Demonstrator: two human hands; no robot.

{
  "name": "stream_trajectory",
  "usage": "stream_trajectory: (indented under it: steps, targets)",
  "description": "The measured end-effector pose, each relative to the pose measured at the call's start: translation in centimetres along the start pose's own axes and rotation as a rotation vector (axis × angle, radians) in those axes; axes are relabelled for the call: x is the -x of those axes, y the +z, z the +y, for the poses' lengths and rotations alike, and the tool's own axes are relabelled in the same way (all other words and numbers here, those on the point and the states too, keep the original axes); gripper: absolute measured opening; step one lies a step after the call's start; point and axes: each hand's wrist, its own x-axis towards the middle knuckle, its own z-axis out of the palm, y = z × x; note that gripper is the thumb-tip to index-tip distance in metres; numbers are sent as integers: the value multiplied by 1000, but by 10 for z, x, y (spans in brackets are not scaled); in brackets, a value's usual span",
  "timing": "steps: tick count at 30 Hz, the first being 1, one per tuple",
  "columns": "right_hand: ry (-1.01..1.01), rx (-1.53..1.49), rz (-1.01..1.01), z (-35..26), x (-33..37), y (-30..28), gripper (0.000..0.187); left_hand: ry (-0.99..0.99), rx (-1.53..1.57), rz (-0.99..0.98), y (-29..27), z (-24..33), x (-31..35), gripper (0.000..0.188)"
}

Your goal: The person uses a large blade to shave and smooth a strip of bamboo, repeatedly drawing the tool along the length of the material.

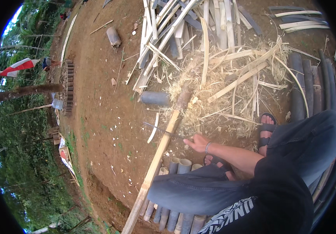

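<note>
My right hand (199, 143), with a bracelet at the wrist, is closed round the handle of a long, thin-bladed knife (157, 128). Its blade lies across a long pale bamboo strip (156, 163), close to the strip's upper end. That end rests at a short brown post (184, 97) among the shavings. From there the strip slants down past my knee and out at the lower edge. My left hand is out of the picture.
Curly shavings (230, 85) surround the post, with a heap of split bamboo (183, 27) beyond. A grey bamboo piece (155, 98) lies beside it. Bamboo poles (300, 85) line the right, and cut ends (184, 165) show by my leg. My sandalled foot (267, 128) is near the shavings.
</note>
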Motion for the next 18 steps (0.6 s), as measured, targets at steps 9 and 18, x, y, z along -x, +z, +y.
stream_trajectory:
  steps: [9, 18]
  targets:
    - [-16, 121, -32, 4, -7, -28, 77, -24, -11, -37, 6, -4, -3, 37]
    - [31, 146, -112, -15, 0, -41, 75, -25, -90, 3, 14, -4, -8, 33]
